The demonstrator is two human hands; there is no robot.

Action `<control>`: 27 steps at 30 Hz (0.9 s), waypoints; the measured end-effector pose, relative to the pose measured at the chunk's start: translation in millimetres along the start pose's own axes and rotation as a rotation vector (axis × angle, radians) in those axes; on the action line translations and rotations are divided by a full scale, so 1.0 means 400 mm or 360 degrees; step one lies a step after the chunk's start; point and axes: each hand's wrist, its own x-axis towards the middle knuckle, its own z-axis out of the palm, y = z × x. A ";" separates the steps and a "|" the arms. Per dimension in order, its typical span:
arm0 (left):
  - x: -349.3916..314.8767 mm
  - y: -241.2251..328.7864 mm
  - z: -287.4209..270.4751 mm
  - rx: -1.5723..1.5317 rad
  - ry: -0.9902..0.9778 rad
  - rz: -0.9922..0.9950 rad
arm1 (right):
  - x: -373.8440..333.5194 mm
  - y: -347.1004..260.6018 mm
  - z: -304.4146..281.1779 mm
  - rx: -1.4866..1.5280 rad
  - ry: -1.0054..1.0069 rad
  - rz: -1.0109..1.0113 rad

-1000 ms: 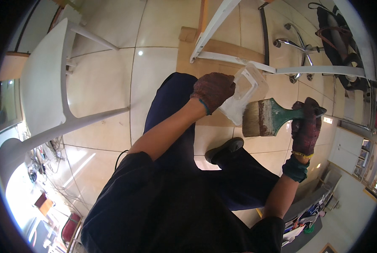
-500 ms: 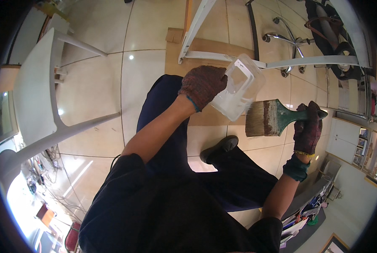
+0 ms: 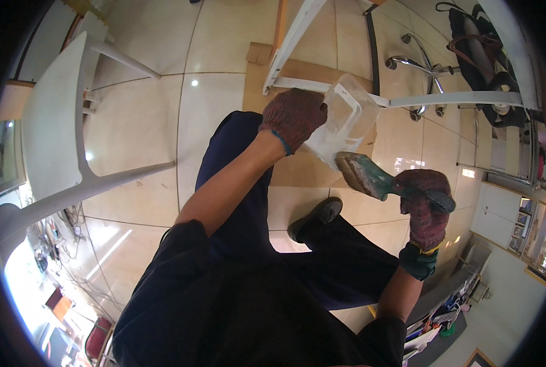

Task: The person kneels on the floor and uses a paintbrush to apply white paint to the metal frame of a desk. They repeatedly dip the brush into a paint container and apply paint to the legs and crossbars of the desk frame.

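My left hand (image 3: 294, 120), in a dark reddish knitted glove, grips the near-left rim of a clear plastic container (image 3: 345, 116). The container is tilted and has whitish residue on its walls. In my right hand (image 3: 424, 205), gloved likewise, is the green handle of a wide paintbrush (image 3: 366, 175). Its bristles point left and seem to meet the container's lower edge; whether they touch I cannot tell. The brush is seen edge-on, and its ferrule looks stained and rusty.
A white metal frame (image 3: 453, 99) stands just beyond the container, over brown cardboard (image 3: 297, 168) on the tiled floor. To the left is a white chair (image 3: 59, 116). A chrome wheeled base (image 3: 429, 70) and a black bag (image 3: 475, 43) are at the far right.
My right hand has moved slightly left and down, turning the brush from its broad face to edge-on. The bristles are now nearer the container, which my left hand still holds.
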 end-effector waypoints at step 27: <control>0.066 0.023 -0.012 0.0013 0.0107 -0.0003 | 0.017 0.003 -0.013 0.0047 0.0305 -0.0091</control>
